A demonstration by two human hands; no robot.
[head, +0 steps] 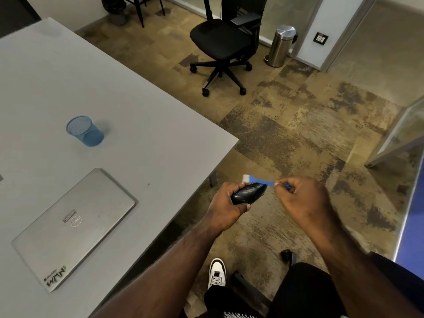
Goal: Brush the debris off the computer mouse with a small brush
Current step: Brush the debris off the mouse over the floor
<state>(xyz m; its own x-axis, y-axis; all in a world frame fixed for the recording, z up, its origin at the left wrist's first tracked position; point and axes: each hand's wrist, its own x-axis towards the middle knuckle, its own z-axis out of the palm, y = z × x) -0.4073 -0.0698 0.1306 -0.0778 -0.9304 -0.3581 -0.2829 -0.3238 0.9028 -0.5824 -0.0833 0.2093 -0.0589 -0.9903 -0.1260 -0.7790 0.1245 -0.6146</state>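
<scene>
both forearms reach out past the desk (pixel 137 125) corner, over the floor. left hand (pixel 226 203) grips the computer mouse (pixel 247 193); right hand (pixel 302 198) pinches the small brush (pixel 259 180), bristles just above the mouse. short, light strokes directed away from the desk should shed debris best.

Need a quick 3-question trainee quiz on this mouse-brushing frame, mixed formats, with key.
1. True or false: the laptop on the table is open.
2. Which hand grips the mouse? A) left hand B) right hand C) neither
3. Fill in: the blue brush has its white bristles at the mouse's ____ edge.

Key: 1 false, its lid is closed. 2 A; the right hand pinches the brush handle. 3 far.
</scene>
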